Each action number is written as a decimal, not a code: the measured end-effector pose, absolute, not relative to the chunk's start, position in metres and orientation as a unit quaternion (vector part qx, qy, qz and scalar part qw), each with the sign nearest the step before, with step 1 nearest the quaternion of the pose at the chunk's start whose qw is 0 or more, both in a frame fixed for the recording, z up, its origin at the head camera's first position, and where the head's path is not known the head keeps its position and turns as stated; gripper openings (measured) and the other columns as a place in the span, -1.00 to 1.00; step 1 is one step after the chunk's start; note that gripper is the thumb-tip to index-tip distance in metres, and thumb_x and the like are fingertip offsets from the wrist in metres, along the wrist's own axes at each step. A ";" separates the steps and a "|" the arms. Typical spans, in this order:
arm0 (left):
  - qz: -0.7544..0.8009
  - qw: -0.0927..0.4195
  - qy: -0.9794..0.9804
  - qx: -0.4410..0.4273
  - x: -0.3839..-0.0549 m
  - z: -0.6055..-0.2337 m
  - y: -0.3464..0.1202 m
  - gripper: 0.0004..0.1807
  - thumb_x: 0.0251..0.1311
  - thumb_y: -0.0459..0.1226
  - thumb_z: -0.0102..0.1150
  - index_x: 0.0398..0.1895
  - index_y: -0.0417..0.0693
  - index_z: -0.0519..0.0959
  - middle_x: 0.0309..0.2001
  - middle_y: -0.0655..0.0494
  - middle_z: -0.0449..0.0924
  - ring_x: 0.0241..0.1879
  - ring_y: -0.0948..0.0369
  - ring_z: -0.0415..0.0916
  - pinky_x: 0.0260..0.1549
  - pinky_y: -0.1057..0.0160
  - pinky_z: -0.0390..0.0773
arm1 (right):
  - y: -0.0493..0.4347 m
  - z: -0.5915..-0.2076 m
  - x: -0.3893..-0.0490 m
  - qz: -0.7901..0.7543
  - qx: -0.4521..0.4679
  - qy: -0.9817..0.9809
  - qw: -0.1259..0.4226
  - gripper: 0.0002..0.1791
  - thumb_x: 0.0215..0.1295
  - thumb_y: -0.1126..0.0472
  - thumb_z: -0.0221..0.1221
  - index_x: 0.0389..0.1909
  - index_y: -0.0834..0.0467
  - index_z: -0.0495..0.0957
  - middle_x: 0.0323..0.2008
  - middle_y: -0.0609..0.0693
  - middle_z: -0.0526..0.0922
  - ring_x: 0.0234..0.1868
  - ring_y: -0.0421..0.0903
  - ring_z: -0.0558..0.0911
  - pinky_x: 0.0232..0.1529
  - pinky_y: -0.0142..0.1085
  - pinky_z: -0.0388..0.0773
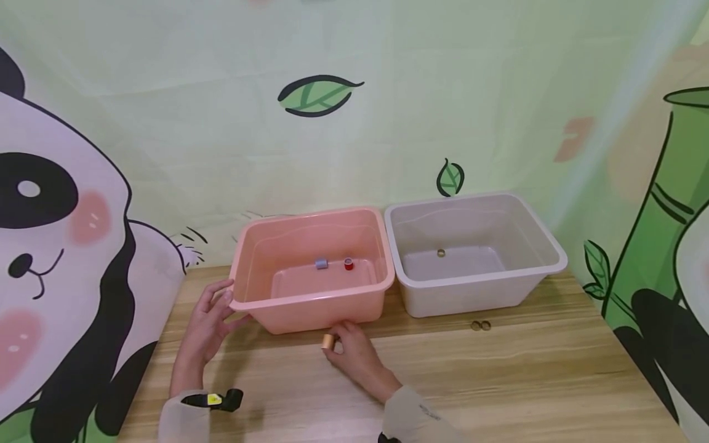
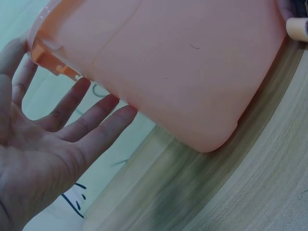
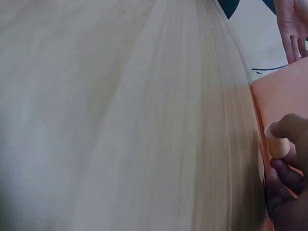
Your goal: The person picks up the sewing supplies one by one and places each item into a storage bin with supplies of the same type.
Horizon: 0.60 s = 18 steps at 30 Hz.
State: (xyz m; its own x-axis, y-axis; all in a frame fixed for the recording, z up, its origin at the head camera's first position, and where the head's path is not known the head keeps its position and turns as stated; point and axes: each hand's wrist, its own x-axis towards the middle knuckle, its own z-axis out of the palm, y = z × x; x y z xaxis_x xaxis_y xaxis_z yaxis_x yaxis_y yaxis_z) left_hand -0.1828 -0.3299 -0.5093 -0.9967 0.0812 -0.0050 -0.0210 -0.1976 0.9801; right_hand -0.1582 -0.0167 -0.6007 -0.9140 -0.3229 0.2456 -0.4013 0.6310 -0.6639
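Gold-coloured and smooth, the small cylinder (image 1: 328, 342) is pinched between thumb and fingers of the right hand (image 1: 356, 354), just in front of the pink tub (image 1: 316, 315) and below its rim. Such a small hold seems easy to lose: a slip could send it rolling across the table (image 1: 498, 375). Lifted too close, it might catch the overhanging rim and be knocked loose. The left hand (image 1: 207, 323) has its fingers spread, touching the tub's left end; too hard a push there could drive it against the grey tub (image 1: 471, 296) beside it and set the blue cylinder (image 1: 321, 264) and red cylinder (image 1: 348, 264) inside rolling
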 end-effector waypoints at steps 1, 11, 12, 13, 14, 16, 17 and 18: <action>0.773 0.033 0.633 0.024 -0.183 -0.509 -0.330 -0.62 0.57 -0.20 -0.03 0.37 0.08 0.35 0.27 0.16 0.45 0.14 0.18 0.62 -0.05 0.02 0.71 | -0.014 -0.600 -0.158 0.388 0.202 -0.898 0.049 -0.75 0.19 0.17 0.46 -0.19 0.10 0.62 -0.18 -0.08 0.58 -0.17 -0.16 0.54 -0.08 -0.34 0.61; 0.774 0.031 0.632 0.031 -0.182 -0.511 -0.331 -0.64 0.58 -0.21 -0.05 0.36 0.09 0.36 0.26 0.19 0.46 0.12 0.19 0.62 -0.07 0.04 0.72 | 0.006 -0.588 -0.160 0.424 0.221 -0.878 0.025 -0.74 0.23 0.17 0.42 -0.10 0.10 0.65 -0.17 -0.10 0.67 -0.14 -0.17 0.63 -0.04 -0.34 0.65; 0.774 0.032 0.632 0.031 -0.182 -0.511 -0.331 -0.64 0.58 -0.21 -0.05 0.36 0.09 0.36 0.27 0.19 0.46 0.13 0.18 0.62 -0.07 0.04 0.72 | 0.008 -0.587 -0.160 0.423 0.223 -0.878 0.025 -0.73 0.23 0.16 0.42 -0.08 0.10 0.66 -0.16 -0.10 0.68 -0.13 -0.17 0.64 -0.02 -0.34 0.65; 0.773 0.032 0.633 0.030 -0.182 -0.511 -0.331 -0.64 0.58 -0.21 -0.05 0.36 0.09 0.36 0.27 0.19 0.46 0.13 0.18 0.62 -0.07 0.04 0.72 | 0.010 -0.586 -0.160 0.423 0.226 -0.877 0.026 -0.73 0.24 0.16 0.42 -0.07 0.10 0.66 -0.15 -0.09 0.68 -0.12 -0.15 0.65 -0.01 -0.33 0.66; 0.773 0.032 0.633 0.030 -0.182 -0.511 -0.331 -0.63 0.58 -0.20 -0.05 0.37 0.09 0.36 0.27 0.19 0.45 0.14 0.17 0.62 -0.06 0.04 0.72 | 0.013 -0.584 -0.160 0.425 0.227 -0.876 0.023 -0.72 0.25 0.14 0.41 -0.06 0.10 0.65 -0.13 -0.09 0.69 -0.11 -0.13 0.66 0.00 -0.31 0.66; 0.772 0.033 0.634 0.030 -0.182 -0.510 -0.331 -0.63 0.58 -0.20 -0.05 0.37 0.08 0.35 0.27 0.19 0.45 0.15 0.17 0.62 -0.06 0.04 0.72 | 0.016 -0.582 -0.160 0.428 0.227 -0.874 0.023 -0.71 0.27 0.12 0.40 -0.04 0.09 0.65 -0.12 -0.09 0.70 -0.09 -0.11 0.68 0.02 -0.30 0.66; 0.772 0.033 0.634 0.029 -0.182 -0.510 -0.331 -0.63 0.57 -0.20 -0.04 0.37 0.09 0.36 0.27 0.19 0.45 0.15 0.17 0.62 -0.07 0.04 0.72 | 0.018 -0.580 -0.160 0.431 0.228 -0.872 0.025 -0.71 0.28 0.11 0.40 -0.04 0.10 0.65 -0.11 -0.09 0.71 -0.08 -0.10 0.69 0.03 -0.28 0.67; 0.772 0.033 0.634 0.029 -0.182 -0.510 -0.331 -0.63 0.57 -0.20 -0.04 0.37 0.09 0.36 0.27 0.20 0.45 0.15 0.16 0.62 -0.07 0.05 0.72 | 0.020 -0.579 -0.159 0.436 0.229 -0.870 0.024 -0.71 0.30 0.09 0.39 -0.03 0.10 0.65 -0.10 -0.08 0.72 -0.07 -0.09 0.70 0.03 -0.25 0.67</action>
State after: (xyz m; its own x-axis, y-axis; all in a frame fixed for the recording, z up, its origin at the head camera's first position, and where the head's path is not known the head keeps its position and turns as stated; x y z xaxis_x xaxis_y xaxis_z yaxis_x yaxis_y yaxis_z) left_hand -0.1825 -0.3311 -0.5102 -0.9962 0.0869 0.0033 -0.0137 -0.1942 0.9809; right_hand -0.1591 0.0200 -0.5786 -0.8939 -0.3775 0.2418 -0.4197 0.5153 -0.7472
